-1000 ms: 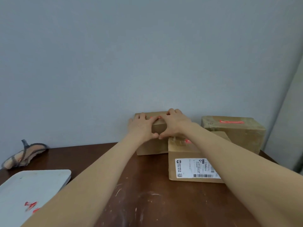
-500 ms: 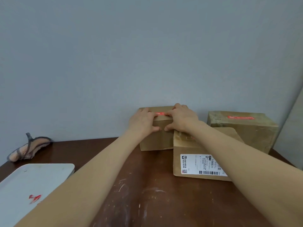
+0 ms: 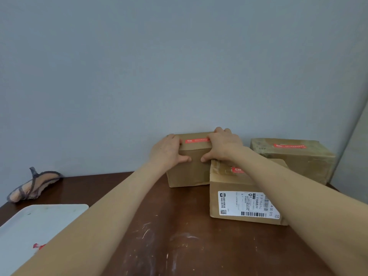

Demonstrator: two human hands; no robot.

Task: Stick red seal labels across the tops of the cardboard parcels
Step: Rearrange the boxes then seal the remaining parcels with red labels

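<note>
Left hand (image 3: 168, 151): fingers laid flat, pressing the left end of the red seal label (image 3: 196, 140), thumb on the parcel's front.
Right hand (image 3: 224, 145): flat likewise, on the label's right end.
Label: across the top of the back parcel (image 3: 189, 172), centre frame.
Neighbours: front parcel (image 3: 229, 200) and right parcel (image 3: 298, 162), both red-labelled.

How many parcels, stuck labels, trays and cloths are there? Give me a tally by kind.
Parcels: 3
Stuck labels: 3
Tray: 1
Cloth: 1
Total: 8
</note>
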